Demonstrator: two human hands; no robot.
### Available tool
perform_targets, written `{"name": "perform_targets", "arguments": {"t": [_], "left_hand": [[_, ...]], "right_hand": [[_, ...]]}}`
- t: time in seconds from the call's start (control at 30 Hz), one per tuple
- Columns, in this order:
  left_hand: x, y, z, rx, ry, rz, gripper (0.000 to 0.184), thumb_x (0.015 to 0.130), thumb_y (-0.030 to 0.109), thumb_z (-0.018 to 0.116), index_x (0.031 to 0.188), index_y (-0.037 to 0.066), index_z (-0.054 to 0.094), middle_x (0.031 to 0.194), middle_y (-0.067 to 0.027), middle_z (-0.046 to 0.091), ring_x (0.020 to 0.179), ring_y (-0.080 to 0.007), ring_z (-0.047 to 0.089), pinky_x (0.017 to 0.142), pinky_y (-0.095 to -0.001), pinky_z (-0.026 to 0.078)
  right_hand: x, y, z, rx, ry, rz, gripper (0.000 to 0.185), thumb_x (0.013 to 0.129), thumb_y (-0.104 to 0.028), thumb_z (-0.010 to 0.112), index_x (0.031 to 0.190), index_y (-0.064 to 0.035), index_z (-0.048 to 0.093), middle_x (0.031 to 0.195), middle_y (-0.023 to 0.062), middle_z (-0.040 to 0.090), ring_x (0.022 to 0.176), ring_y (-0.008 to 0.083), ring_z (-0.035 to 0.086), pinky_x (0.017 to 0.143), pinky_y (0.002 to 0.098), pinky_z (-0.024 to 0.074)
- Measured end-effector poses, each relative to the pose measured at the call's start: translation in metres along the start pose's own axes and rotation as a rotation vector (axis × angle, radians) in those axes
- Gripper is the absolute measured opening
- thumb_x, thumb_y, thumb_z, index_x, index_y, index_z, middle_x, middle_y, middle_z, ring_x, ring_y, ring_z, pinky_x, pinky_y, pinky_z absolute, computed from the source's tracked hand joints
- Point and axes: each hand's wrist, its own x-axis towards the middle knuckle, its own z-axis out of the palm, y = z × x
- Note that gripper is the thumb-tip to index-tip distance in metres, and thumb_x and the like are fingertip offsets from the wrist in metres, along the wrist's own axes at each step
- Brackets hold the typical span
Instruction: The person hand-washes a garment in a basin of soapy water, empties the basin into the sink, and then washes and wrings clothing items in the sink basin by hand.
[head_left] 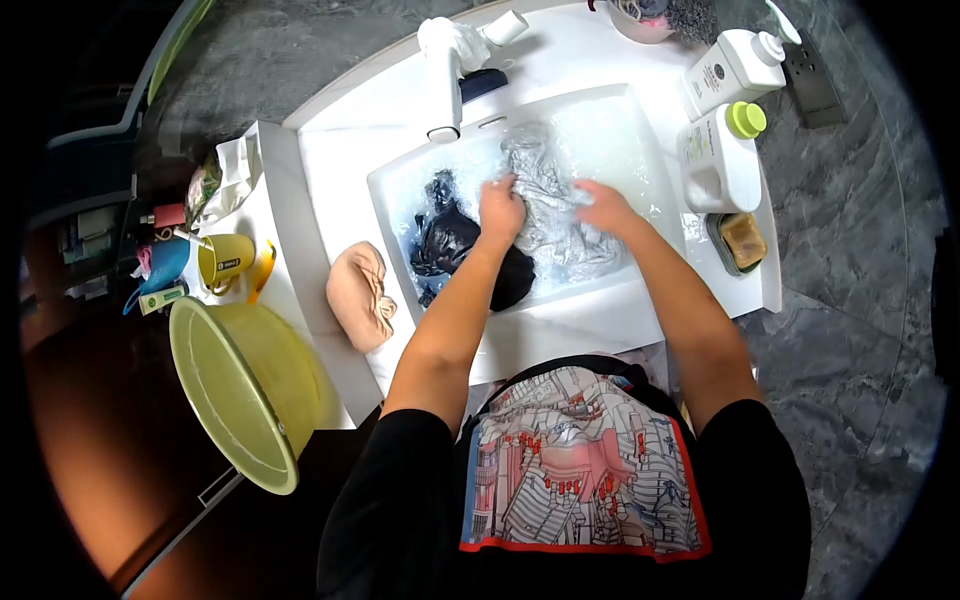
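Observation:
A wet light-grey garment (545, 195) lies crumpled in the white sink (660, 235), partly under cloudy water. My left hand (503, 208) is closed at the garment's left edge, its fingers curled onto the fabric. On the other side, my right hand (605, 208) has its thumb and fingers apart, touching or close to the garment's right edge. Black wet clothing (450, 240) is bunched in the left part of the sink, partly behind my left forearm. The white faucet (443, 95) stands over the sink's back edge, with a white cloth draped on it.
A beige folded cloth (355, 295) lies left of the sink. Farther left are a yellow-green basin (280, 360) and a yellow cup (226, 260). At right stand a pump bottle (722, 75), a green-capped jug (720, 160) and a soap dish (738, 245).

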Motion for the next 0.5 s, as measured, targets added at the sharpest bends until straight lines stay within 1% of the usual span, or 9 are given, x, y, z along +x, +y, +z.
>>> {"name": "perform_targets", "arguments": {"t": [0.03, 0.07, 0.13, 0.17, 0.23, 0.3, 0.43, 0.47, 0.5], "left_hand": [[0.007, -0.003, -0.003, -0.492, -0.146, -0.434, 0.041, 0.083, 0.01, 0.051, 0.123, 0.0, 0.05, 0.115, -0.0201, 0.053, 0.103, -0.0338, 0.054, 0.088, -0.0415, 0.045], [0.012, 0.002, -0.009, -0.487, -0.141, -0.438, 0.041, 0.083, 0.01, 0.051, 0.123, 0.0, 0.05, 0.115, -0.0201, 0.053, 0.103, -0.0338, 0.054, 0.088, -0.0415, 0.045], [0.015, 0.012, -0.016, -1.681, 0.062, -0.965, 0.051, 0.09, 0.03, 0.05, 0.13, 0.0, 0.042, 0.125, -0.018, 0.049, 0.107, -0.0301, 0.053, 0.092, -0.0452, 0.044], [0.014, 0.007, -0.014, -1.874, 0.013, -0.957, 0.068, 0.089, 0.049, 0.049, 0.136, 0.003, 0.034, 0.133, -0.0199, 0.043, 0.114, -0.0318, 0.049, 0.097, -0.05, 0.039], [0.011, 0.024, -0.03, -1.935, -0.102, -0.856, 0.074, 0.087, 0.055, 0.049, 0.137, 0.004, 0.033, 0.134, -0.0201, 0.041, 0.118, -0.0325, 0.046, 0.1, -0.0502, 0.037], [0.007, 0.038, -0.047, -1.895, -0.165, -0.839, 0.084, 0.082, 0.068, 0.044, 0.137, 0.005, 0.034, 0.137, -0.0185, 0.04, 0.125, -0.0312, 0.041, 0.106, -0.0467, 0.031], [0.008, 0.027, -0.052, -1.832, -0.457, -0.635, 0.079, 0.084, 0.071, 0.036, 0.121, 0.003, 0.052, 0.12, -0.0127, 0.056, 0.111, -0.0257, 0.053, 0.1, -0.0379, 0.039], [0.012, 0.019, -0.047, -2.159, -0.757, -0.232, 0.059, 0.091, 0.053, 0.039, 0.114, 0.001, 0.055, 0.107, -0.0126, 0.062, 0.1, -0.0265, 0.059, 0.093, -0.039, 0.045], [0.005, 0.01, -0.043, -2.134, -0.747, -0.3, 0.057, 0.091, 0.053, 0.04, 0.111, 0.002, 0.055, 0.106, -0.0119, 0.062, 0.098, -0.0261, 0.059, 0.091, -0.039, 0.046]], "right_hand": [[0.002, -0.005, -0.001, 0.091, 0.16, 0.191, 0.064, 0.074, -0.017, 0.064, 0.134, -0.0116, 0.044, 0.123, 0.0209, 0.055, 0.112, 0.0317, 0.054, 0.092, 0.0356, 0.0437], [0.011, 0.001, 0.009, 0.094, 0.154, 0.186, 0.064, 0.074, -0.017, 0.064, 0.134, -0.0116, 0.044, 0.123, 0.0209, 0.055, 0.112, 0.0317, 0.054, 0.092, 0.0356, 0.0437], [0.024, 0.01, 0.035, 0.58, 0.537, 0.201, 0.06, 0.075, -0.016, 0.063, 0.132, -0.0097, 0.046, 0.115, 0.0163, 0.061, 0.107, 0.0267, 0.056, 0.089, 0.0338, 0.0449], [0.007, -0.03, 0.026, 0.793, 0.307, 0.315, 0.059, 0.076, -0.015, 0.063, 0.132, -0.0086, 0.047, 0.114, 0.0116, 0.06, 0.102, 0.0207, 0.056, 0.087, 0.0317, 0.0447], [-0.021, -0.085, 0.02, 0.689, 0.144, 0.256, 0.054, 0.076, -0.013, 0.063, 0.128, -0.0064, 0.05, 0.112, 0.0097, 0.059, 0.097, 0.0182, 0.056, 0.086, 0.0303, 0.0445], [-0.041, -0.111, 0.033, 0.669, 0.033, -0.078, 0.044, 0.074, -0.011, 0.063, 0.117, -0.0051, 0.055, 0.112, 0.0101, 0.057, 0.1, 0.02, 0.055, 0.087, 0.0314, 0.0439], [-0.094, -0.172, 0.053, 0.154, 0.103, -0.568, 0.028, 0.065, -0.003, 0.062, 0.092, -0.0096, 0.057, 0.103, 0.013, 0.05, 0.096, 0.0326, 0.055, 0.086, 0.035, 0.0451], [-0.107, -0.185, 0.052, 0.121, 0.091, -0.602, 0.026, 0.064, -0.005, 0.064, 0.089, -0.011, 0.058, 0.102, 0.0117, 0.05, 0.087, 0.0325, 0.059, 0.078, 0.0368, 0.0489], [-0.11, -0.188, 0.055, 0.026, 0.11, -0.628, 0.023, 0.065, -0.009, 0.065, 0.087, -0.0121, 0.059, 0.099, 0.0109, 0.051, 0.08, 0.0314, 0.06, 0.073, 0.0377, 0.05]]}}
